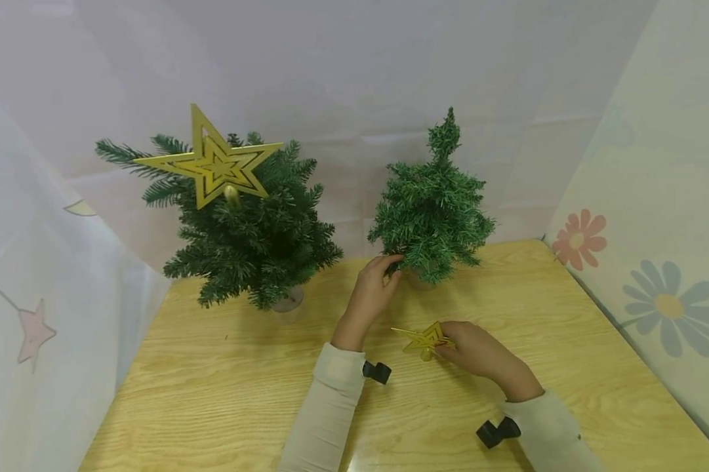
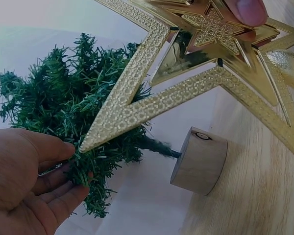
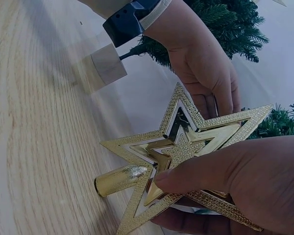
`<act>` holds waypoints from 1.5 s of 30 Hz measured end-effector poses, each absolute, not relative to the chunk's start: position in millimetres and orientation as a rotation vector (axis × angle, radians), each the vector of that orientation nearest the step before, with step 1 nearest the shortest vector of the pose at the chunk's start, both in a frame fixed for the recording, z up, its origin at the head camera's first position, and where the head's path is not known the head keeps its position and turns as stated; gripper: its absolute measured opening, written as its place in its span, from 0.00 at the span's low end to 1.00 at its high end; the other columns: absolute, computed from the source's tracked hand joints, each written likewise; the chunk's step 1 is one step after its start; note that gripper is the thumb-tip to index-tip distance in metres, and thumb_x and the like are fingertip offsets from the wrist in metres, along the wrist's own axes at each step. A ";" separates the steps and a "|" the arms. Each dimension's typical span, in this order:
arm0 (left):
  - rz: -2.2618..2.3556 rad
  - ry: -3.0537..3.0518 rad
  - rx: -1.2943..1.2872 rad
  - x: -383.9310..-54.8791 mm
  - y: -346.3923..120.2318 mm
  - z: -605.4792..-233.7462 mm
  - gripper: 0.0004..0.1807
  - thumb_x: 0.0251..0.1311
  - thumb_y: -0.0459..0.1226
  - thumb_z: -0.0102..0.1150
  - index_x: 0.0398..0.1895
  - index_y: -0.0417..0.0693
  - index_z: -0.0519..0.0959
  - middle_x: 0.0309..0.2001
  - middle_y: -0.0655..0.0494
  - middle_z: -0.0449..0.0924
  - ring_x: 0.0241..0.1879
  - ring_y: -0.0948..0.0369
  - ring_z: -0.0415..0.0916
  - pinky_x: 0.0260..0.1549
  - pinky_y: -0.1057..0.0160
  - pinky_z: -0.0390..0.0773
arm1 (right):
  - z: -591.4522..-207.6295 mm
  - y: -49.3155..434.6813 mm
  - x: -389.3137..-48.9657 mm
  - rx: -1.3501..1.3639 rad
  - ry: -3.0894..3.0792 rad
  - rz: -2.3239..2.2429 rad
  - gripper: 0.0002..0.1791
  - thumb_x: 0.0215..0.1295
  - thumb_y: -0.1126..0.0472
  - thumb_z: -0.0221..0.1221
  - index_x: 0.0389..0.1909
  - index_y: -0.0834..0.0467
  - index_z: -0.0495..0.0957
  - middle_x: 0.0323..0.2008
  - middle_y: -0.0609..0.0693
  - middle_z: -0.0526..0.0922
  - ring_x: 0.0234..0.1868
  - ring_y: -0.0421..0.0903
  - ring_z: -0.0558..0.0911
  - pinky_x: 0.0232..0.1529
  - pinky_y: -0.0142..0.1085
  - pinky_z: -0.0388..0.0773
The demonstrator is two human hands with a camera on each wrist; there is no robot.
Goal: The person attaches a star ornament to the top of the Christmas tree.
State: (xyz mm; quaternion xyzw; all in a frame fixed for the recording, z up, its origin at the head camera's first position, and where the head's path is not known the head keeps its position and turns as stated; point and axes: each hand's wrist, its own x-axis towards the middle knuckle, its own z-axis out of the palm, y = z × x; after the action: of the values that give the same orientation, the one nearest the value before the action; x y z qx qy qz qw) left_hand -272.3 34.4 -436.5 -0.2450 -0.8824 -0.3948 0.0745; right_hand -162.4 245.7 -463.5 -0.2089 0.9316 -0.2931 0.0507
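Note:
My right hand [image 1: 478, 351] pinches a gold star tree topper [image 1: 422, 339] low above the table, thumb across its front. In the right wrist view the topper's hollow stem [image 3: 117, 180] points left, away from the hand. My left hand [image 1: 368, 292] is at the lower left side of the small green Christmas tree [image 1: 437, 213]. Seen from the left wrist, its thumb and fingers close around a branch [image 2: 81, 171] of that tree. The tree's round wooden base [image 2: 201, 161] stands on the table. No star sits on this tree's tip.
A fuller Christmas tree [image 1: 265, 242] stands at the left of the wooden table [image 1: 230, 393], with a larger-looking gold star [image 1: 218, 167] tilted on its top. Pale cloth walls surround the table; the right one has printed flowers [image 1: 667, 306].

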 end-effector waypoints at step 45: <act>-1.198 -2.670 -0.732 -273.0 34.5 -437.7 0.21 0.73 0.45 0.49 0.66 0.55 0.72 0.64 0.54 0.70 0.62 0.54 0.69 0.56 0.53 0.74 | -451.8 250.1 -158.3 -0.636 2.850 -1.018 0.11 0.68 0.60 0.61 0.49 0.50 0.79 0.45 0.42 0.83 0.47 0.45 0.82 0.44 0.44 0.80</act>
State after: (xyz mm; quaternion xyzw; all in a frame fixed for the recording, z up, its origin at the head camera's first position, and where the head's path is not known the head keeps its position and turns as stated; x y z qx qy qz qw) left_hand -273.0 34.5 -437.7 -0.2421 -0.8834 -0.3964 0.0622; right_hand -158.3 250.1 -451.8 -0.2055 0.9214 -0.3290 0.0245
